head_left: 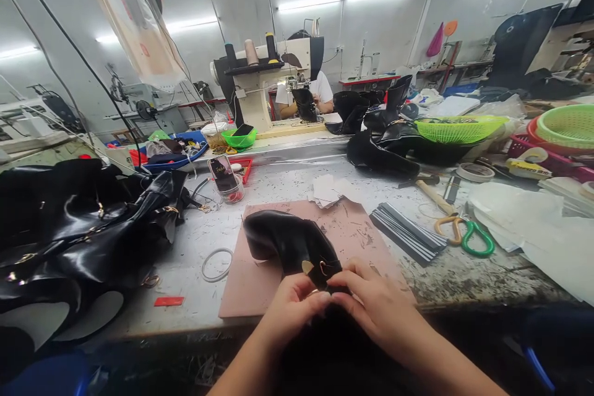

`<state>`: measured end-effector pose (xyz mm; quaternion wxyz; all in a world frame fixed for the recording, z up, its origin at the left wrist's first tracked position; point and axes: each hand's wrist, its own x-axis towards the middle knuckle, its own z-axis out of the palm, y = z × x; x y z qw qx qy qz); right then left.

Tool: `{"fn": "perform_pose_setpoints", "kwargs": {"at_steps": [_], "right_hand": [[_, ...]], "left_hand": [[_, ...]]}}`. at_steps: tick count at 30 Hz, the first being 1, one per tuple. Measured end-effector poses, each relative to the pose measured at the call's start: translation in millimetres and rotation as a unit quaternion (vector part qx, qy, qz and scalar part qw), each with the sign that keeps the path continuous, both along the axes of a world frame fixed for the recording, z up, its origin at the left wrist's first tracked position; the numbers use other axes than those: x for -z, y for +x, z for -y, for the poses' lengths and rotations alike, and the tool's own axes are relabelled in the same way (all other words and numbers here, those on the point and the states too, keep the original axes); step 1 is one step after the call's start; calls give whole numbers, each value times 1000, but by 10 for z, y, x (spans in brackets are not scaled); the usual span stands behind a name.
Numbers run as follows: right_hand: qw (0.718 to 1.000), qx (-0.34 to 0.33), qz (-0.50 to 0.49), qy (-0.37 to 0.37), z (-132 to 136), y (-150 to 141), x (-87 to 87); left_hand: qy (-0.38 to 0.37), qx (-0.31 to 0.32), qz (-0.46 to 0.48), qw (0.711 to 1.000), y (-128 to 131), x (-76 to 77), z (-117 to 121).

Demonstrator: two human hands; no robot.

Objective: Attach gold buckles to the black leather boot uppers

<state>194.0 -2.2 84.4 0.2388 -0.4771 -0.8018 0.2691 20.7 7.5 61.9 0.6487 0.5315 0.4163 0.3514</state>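
A black leather boot upper (290, 238) with gold metal fittings lies over the pink board (253, 297) at the table's front edge. My left hand (294, 303) pinches its near part from the left, thumb pointing inward. From the right, my right hand (366, 294) grips the same part, fingers bent and close to the left thumb. A gold buckle (323, 268) and a pointed gold tip (307, 266) show just beyond my fingers. My fingers hide what lies exactly between them.
Black boot uppers (83, 229) are heaped at left. A tape roll ring (217, 265), a phone (223, 174), grey strips (408, 232), a hammer (436, 196) and green-and-orange-handled scissors (477, 239) surround the board. Behind stands a sewing machine (260, 83) with a person (325, 90) at it.
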Motion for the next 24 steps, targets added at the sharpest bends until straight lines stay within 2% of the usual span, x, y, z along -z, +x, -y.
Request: {"fn": "perform_pose_setpoints", "kwargs": {"at_steps": [7, 11, 15, 19, 22, 24], "right_hand": [[997, -58, -9, -48, -55, 44, -59], [997, -67, 22, -43, -70, 105, -54], [996, -63, 42, -40, -75, 129, -69], [997, -44, -1, -62, -56, 79, -90], [996, 3, -30, -85, -31, 9, -64], [992, 10, -58, -110, -27, -23, -38]], "left_hand": [[-2, -65, 21, 998, 42, -47, 106], [-50, -107, 57, 991, 95, -51, 113], [-75, -94, 30, 992, 96, -40, 66], [-28, -65, -4, 997, 76, -57, 51], [42, -53, -33, 997, 100, -72, 94], [105, -55, -86, 989, 126, -64, 132]]}}
